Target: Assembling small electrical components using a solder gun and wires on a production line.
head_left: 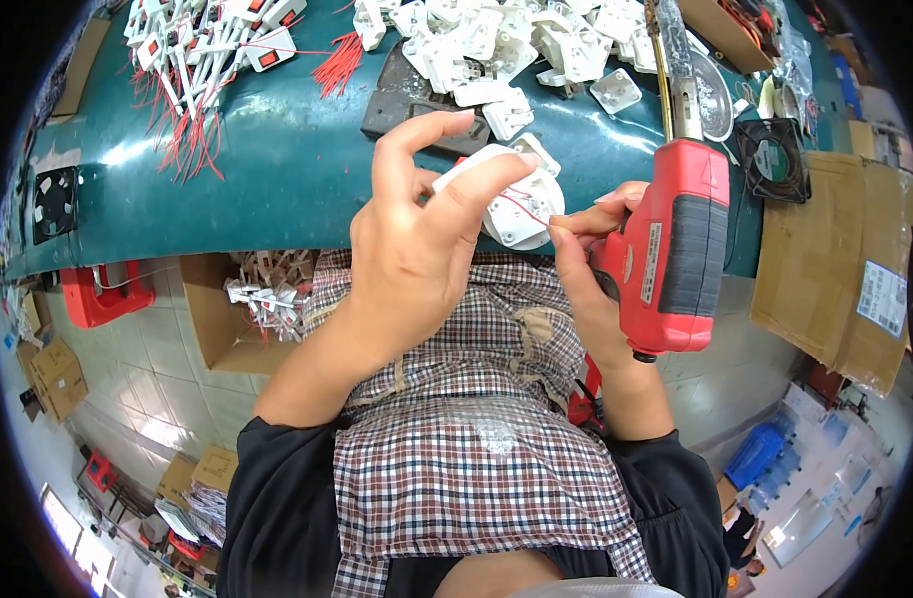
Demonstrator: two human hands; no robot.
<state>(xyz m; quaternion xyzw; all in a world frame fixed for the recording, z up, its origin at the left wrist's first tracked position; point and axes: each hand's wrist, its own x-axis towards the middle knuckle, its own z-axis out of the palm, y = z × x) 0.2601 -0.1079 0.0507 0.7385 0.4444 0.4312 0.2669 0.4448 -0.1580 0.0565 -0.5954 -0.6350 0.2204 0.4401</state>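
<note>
The bench [277, 169], a teal-topped work surface, runs across the upper part of the view and serves as the landmark here. On its far middle lies a heap of white plastic parts [496, 40]; toward its far left sits a pile of switch pieces with red wires [207, 60]. A dark metal plate [406, 100] lies just behind the hands. At the bench's right end stand a black fan [772, 159] and folded cardboard [835, 269]; at its left end another small fan [55, 202] is set. Under its front edge, on the tiled floor, an open box [227, 319] holds more wired parts, beside a red stool [103, 294].

At the bench's near edge the left hand [416, 249] is closed around a round white housing [516, 199], thumb and fingers pinching its rim. The right hand [586, 269] wraps the grip of a red soldering gun [675, 239] while its thumb and forefinger pinch a thin red wire [521, 206] crossing the housing.

The risks, as I judge them: the housing is held in the air, so it could slip and drop between bench and lap. The gun's hot barrel points over the plastic heap and could scorch a part, or a fingertip working so close to the joint. The fine wire could pull free if tugged.
</note>
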